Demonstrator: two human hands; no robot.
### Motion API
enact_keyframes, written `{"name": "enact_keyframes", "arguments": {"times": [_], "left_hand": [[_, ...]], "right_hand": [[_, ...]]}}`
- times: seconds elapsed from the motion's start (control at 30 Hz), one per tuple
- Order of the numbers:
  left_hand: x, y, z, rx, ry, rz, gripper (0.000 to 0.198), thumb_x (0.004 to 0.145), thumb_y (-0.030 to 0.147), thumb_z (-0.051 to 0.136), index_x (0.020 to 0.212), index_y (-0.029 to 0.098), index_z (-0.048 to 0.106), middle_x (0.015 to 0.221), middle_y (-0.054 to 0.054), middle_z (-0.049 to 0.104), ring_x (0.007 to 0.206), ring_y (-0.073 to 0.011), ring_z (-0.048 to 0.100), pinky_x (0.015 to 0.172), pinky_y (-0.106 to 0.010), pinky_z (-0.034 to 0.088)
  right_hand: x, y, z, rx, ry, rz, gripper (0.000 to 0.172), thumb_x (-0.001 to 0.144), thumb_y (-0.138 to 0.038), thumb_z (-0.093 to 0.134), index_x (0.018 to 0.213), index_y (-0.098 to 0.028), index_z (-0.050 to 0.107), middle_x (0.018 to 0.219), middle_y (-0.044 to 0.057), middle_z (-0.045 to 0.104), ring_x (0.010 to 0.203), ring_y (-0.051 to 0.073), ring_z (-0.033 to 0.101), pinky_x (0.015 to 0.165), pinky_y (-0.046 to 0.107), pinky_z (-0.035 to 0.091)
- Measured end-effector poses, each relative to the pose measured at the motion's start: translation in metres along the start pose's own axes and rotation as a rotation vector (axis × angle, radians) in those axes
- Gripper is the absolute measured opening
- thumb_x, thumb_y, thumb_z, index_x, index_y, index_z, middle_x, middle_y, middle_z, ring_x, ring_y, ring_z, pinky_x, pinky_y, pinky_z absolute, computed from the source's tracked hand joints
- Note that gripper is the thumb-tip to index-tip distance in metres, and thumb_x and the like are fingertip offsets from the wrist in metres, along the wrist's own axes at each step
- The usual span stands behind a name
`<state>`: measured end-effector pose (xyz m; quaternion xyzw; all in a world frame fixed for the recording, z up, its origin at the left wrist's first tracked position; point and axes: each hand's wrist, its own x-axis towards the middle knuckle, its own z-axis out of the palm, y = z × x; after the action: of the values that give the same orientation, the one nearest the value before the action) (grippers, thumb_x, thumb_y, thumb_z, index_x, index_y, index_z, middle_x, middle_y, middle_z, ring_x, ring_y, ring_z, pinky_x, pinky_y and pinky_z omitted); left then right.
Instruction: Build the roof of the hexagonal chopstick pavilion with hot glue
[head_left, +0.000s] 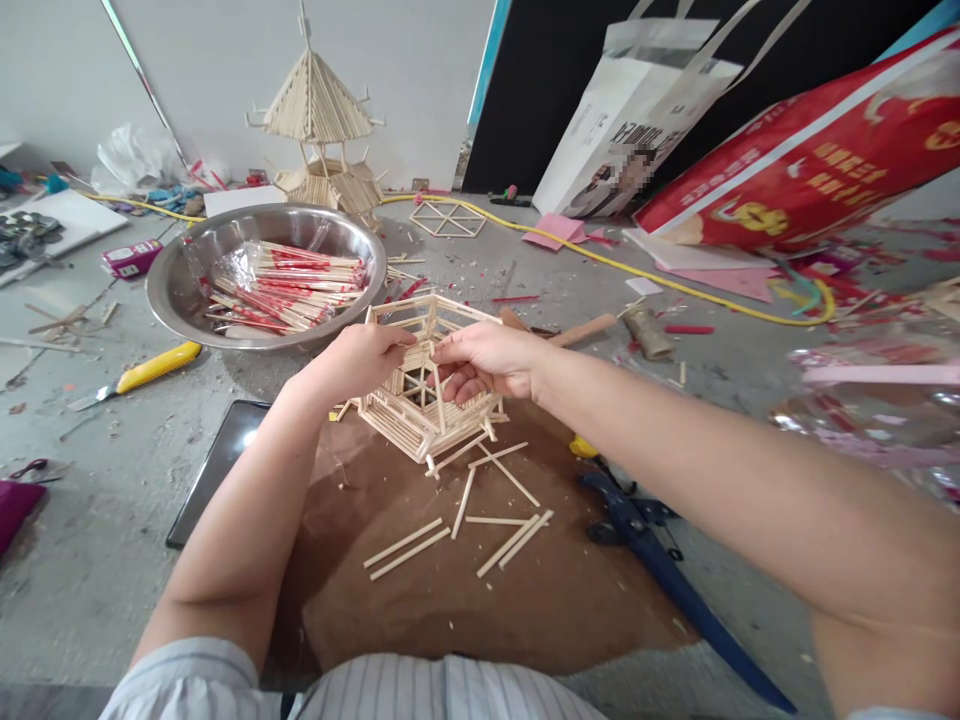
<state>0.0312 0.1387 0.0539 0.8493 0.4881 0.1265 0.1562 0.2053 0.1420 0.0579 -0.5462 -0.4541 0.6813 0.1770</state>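
The stick frame [397, 426], many-sided with an opening at its centre, sat directly beneath both grips. The right grip [487, 362] was closed in a fingertip pinch on a thin stick [441, 408], which pointed down over the opening; its lower fingers were curled. The left grip [366, 352] was partly curled at the frame's left side; whether it had hold of anything could not be told. Loose sticks [409, 554] lay on the person's side of the grips, and a steel bowl [166, 292] stood beyond the left grip, to its left.

The frame was judged light, stiff along its rods and fragile at its joints. The stacked outer sides appeared the sounder place to take hold; the slender upper rails and projecting corners were likely to snap or loosen if squeezed. The stick was judged very light and not slippery, best pinched near one end.
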Motion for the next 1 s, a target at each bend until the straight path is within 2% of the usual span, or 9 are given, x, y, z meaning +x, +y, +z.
{"name": "enact_keyframes", "arguments": {"times": [0.7, 1.0], "left_hand": [[0.0006, 0.0026, 0.0001, 0.016, 0.016, -0.002, 0.033, 0.08, 0.022, 0.04, 0.102, 0.02, 0.065, 0.097, -0.003, 0.068, 0.086, -0.0173, 0.061, 0.076, -0.025, 0.044], [0.0002, 0.0006, 0.0006, 0.017, 0.026, 0.021, 0.032, 0.079, 0.023, 0.041, 0.099, 0.021, 0.066, 0.091, -0.003, 0.069, 0.08, -0.0159, 0.061, 0.074, -0.025, 0.044]], "right_hand": [[-0.0007, 0.0004, 0.0001, 0.014, -0.013, -0.012, 0.012, 0.084, -0.007, 0.044, 0.074, -0.013, 0.048, 0.058, 0.004, 0.064, 0.04, 0.012, 0.059, 0.034, 0.019, 0.047], [-0.0008, -0.0004, 0.001, 0.014, -0.001, -0.009, 0.011, 0.083, -0.008, 0.046, 0.073, -0.012, 0.048, 0.057, 0.004, 0.063, 0.04, 0.012, 0.059, 0.034, 0.019, 0.047]]}}
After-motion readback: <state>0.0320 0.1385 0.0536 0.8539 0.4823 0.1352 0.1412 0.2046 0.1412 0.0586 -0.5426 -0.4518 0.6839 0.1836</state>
